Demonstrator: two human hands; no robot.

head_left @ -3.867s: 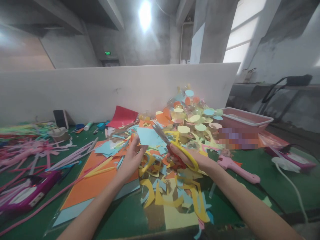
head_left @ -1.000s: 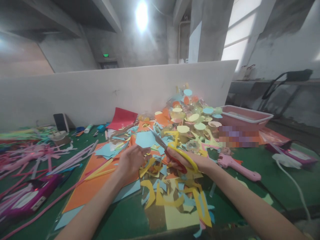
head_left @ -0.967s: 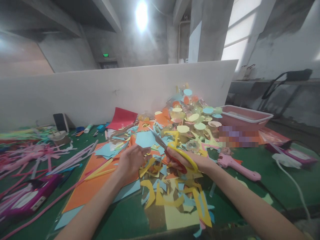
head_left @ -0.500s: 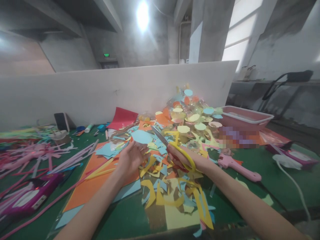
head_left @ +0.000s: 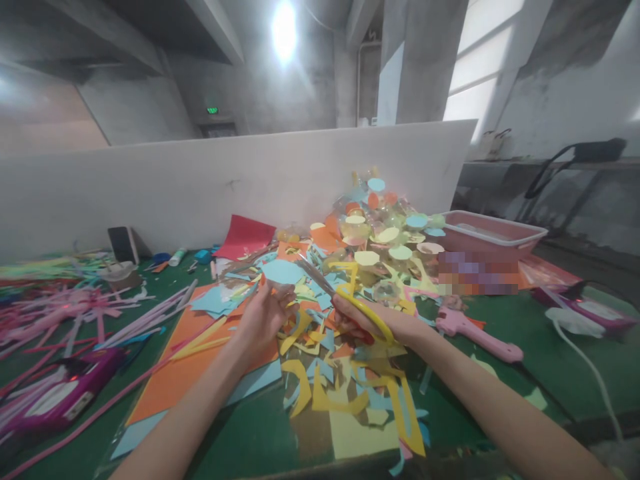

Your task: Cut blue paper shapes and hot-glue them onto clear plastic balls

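Between the fingers of my left hand [head_left: 267, 310] is a light-blue piece of paper [head_left: 283, 271] with a rounded outline, held up by its lower left edge. My right hand [head_left: 357, 317] is closed around the handles of yellow scissors [head_left: 373, 313]. Their metal blades point up and to the left, close to the paper's right edge; whether they touch it I cannot tell. Below both hands lie yellow, blue and orange paper scraps [head_left: 320, 393]. Orange sheets [head_left: 185, 360] lie under my left forearm.
A heap of clear rounded pieces with paper discs [head_left: 385, 233] stands behind my right hand. A pink glue gun [head_left: 477, 340] lies to the right, near a pink basket [head_left: 493, 233]. Pink strips [head_left: 75, 310] and a purple device [head_left: 70, 390] are at left. A white board [head_left: 200, 187] stands behind.
The scissors have turned slightly, and their blades now sit a little lower and further left, nearer the paper. My left hand and the blue paper have barely moved.
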